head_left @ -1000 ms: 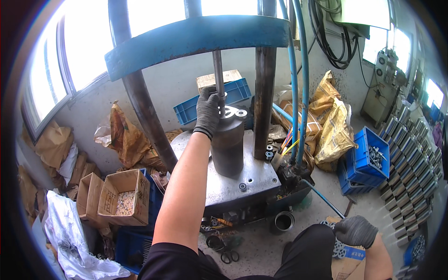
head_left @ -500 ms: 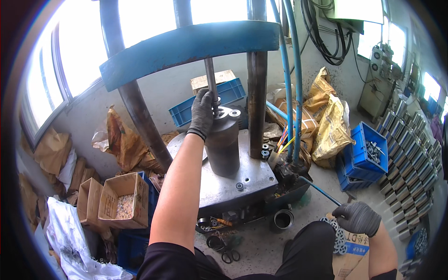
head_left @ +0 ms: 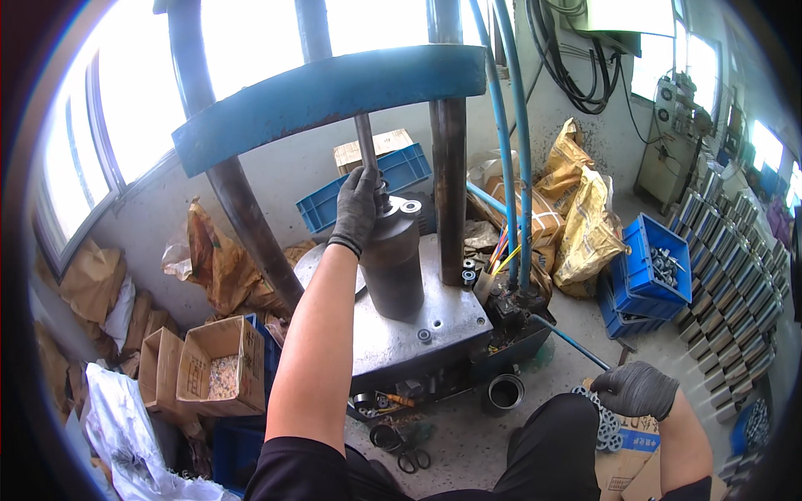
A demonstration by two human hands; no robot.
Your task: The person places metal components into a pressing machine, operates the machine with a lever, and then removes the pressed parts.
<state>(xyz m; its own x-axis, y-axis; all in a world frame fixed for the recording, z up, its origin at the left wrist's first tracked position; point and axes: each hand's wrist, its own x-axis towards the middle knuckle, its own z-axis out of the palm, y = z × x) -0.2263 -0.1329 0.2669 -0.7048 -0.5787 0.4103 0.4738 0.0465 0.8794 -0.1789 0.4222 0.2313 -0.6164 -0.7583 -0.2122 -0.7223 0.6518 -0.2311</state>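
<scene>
A dark steel cylinder (head_left: pixel 391 275) stands upright on the metal bed plate (head_left: pixel 380 342) of a press. Over its top, a steel rod (head_left: pixel 366 140) comes down from the blue crossbeam (head_left: pixel 334 92). My left hand (head_left: pixel 357 207), in a dark grey glove, is closed around the rod's lower end; the fingertips are partly hidden. A small ring-shaped part (head_left: pixel 410 206) lies on the cylinder's top beside it. Low on the right, my gloved right hand (head_left: pixel 642 390) is closed at the end of a blue pump lever (head_left: pixel 572 343). Another small ring (head_left: pixel 424 336) sits on the plate's front.
Open cardboard boxes (head_left: pixel 219 367) and a white sack (head_left: pixel 134 434) are at left. Blue crates of metal parts (head_left: pixel 650 267) and stacked steel tubes (head_left: pixel 727 292) stand at right. A round metal can (head_left: pixel 504 394), scissors (head_left: pixel 413 461) and flat metal rings (head_left: pixel 608 430) lie near my legs.
The whole view has shifted slightly, so the press appears a little further left. Both hands keep their places on the rod and the lever.
</scene>
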